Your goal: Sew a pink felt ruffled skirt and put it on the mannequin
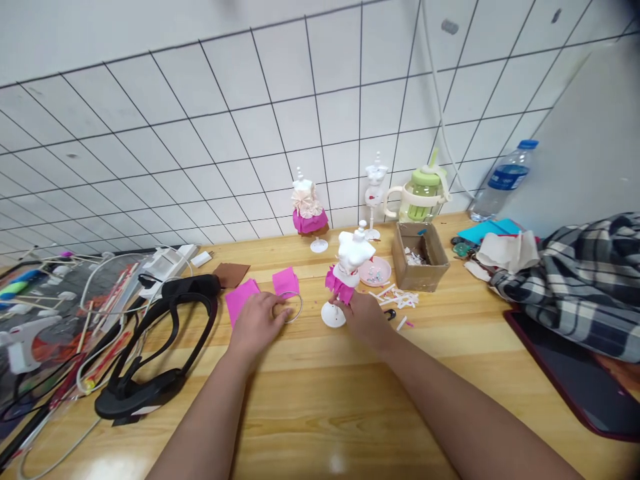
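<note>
My right hand (367, 320) grips the stand of a small white dress-form mannequin (354, 252) just below its ruffled magenta skirt (340, 285). The mannequin is upright but leaning slightly, with its round white base (333, 315) at the tabletop. On the left, my left hand (257, 325) has its thumb and fingers closed at a thin, pale ring (301, 308); part of the ring is hidden under the fingers. Beside that hand lie a larger magenta sheet (241, 297) and a smaller magenta square (286, 281), which cannot be told as paper or cloth.
Behind stand a dressed mannequin (310, 207) and a bare one (375, 187). Right of them are a pink dish (383, 273), white strips (400, 297), a cardboard box (425, 273), a green-lidded cup (423, 193) and a bottle (505, 183). A black headset (193, 287) lies left.
</note>
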Action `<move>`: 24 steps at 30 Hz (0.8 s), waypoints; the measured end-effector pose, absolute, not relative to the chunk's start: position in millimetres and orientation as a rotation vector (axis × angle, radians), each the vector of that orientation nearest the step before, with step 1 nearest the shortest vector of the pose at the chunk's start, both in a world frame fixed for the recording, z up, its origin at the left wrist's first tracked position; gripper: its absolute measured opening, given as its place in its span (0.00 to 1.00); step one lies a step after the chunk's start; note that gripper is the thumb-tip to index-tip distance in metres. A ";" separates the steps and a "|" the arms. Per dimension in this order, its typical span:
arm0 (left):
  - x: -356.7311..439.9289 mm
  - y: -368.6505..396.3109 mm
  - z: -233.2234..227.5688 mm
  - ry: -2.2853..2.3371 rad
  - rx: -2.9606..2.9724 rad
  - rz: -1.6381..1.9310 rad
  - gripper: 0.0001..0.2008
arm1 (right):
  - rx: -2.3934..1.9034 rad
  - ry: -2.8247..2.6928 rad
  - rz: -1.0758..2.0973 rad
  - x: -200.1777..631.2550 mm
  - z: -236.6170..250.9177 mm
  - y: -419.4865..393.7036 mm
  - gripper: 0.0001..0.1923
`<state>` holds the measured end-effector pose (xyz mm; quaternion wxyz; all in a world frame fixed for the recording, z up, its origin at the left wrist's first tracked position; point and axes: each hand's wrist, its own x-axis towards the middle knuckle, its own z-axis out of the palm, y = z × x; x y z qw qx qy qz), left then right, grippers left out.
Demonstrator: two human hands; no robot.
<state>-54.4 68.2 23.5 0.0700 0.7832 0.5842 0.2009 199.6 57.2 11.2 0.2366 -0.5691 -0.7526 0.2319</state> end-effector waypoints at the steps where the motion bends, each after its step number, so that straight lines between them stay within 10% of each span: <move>1: -59.4 67.7 18.2 1.707 2.443 0.506 0.13 | -1.583 -2.101 0.595 200.0 11.0 57.0 0.16; 24: -59.6 73.5 -1.4 1.581 2.381 0.746 0.12 | -1.503 -2.145 0.700 215.6 11.4 99.7 0.17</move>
